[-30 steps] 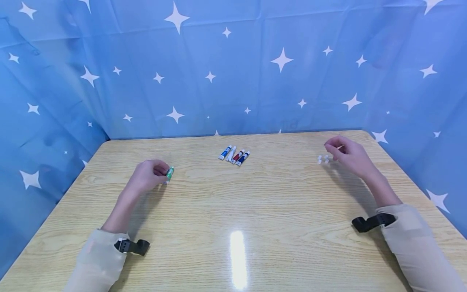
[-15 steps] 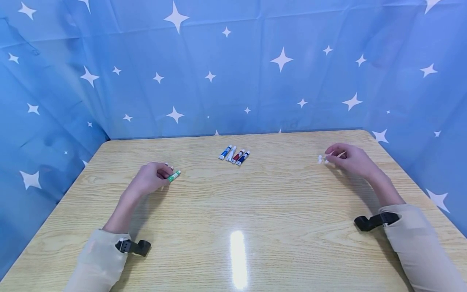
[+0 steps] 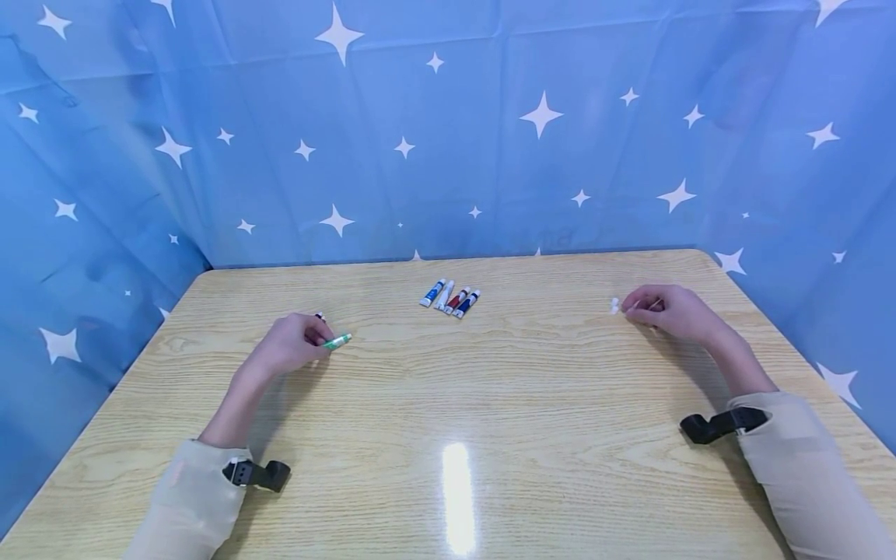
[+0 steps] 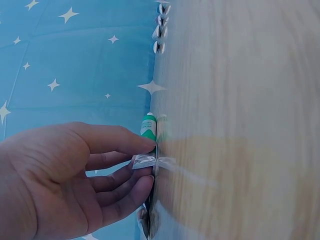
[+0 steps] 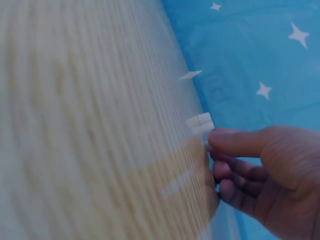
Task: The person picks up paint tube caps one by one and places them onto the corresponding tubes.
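Note:
In the head view my left hand (image 3: 294,342) is low over the left part of the table, thumb and fingers pinching a green paint tube (image 3: 337,341). Its white cap points right, away from the palm; the left wrist view shows the flat crimped end (image 4: 145,161) between thumb and fingers. Part of another tube (image 4: 142,220) lies behind these fingers. On the far right, my right hand (image 3: 668,311) pinches a small white block (image 5: 208,146) at table level, mostly covered by the thumb. Just beyond the fingertips sit more small white blocks (image 5: 202,121).
At the back middle of the wooden table (image 3: 448,389) lie a blue paint tube (image 3: 432,292), a white one (image 3: 444,295), a red one (image 3: 457,300) and a dark blue one (image 3: 467,304), side by side. A blue starry curtain (image 3: 448,155) hangs behind the table's far edge.
The green paint tube has turned from pointing away to pointing right in my left hand. My right hand has come down onto the nearer white blocks, covering them.

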Demonstrator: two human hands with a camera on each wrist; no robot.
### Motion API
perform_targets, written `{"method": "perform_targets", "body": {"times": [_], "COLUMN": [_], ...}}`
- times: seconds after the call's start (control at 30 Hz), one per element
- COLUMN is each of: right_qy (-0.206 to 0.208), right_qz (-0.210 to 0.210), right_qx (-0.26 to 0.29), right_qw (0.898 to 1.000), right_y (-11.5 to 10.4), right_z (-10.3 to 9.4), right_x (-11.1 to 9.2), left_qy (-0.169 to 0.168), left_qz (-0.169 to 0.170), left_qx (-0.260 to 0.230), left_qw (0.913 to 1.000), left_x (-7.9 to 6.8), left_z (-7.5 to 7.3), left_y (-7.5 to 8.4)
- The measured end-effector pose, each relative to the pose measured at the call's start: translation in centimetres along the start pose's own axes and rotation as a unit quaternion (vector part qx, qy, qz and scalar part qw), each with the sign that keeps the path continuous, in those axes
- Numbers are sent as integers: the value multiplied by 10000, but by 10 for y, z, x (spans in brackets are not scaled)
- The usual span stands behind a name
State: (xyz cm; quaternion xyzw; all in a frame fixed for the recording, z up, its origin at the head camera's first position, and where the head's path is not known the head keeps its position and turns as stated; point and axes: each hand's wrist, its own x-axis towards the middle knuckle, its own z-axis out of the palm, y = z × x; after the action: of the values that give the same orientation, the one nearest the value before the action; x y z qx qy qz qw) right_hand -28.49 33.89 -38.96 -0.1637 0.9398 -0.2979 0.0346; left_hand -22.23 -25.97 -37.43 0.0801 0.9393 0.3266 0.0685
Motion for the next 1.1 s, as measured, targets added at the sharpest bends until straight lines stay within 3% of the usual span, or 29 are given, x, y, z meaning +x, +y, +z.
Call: {"method": "perform_targets", "body": {"times": [0.47,0.63,1.1], "right_qy": [61,87,403], "right_qz": [68,122,-258], "right_qx": [-227,24,329], "right_qw": [9997,9999,9983], "right_y": [1,-4,-27], "right_z": [2,2,3], "right_x": [1,2,6], "left_qy": [37,129,-130], "left_qz": [-169,-20,375], "left_qx": [-79,-148,-508], "left_qw": [9998,9998,9979], "left_x": [-1,1,12], "left_z": [3,4,15], "left_y": [3,9,31]}}
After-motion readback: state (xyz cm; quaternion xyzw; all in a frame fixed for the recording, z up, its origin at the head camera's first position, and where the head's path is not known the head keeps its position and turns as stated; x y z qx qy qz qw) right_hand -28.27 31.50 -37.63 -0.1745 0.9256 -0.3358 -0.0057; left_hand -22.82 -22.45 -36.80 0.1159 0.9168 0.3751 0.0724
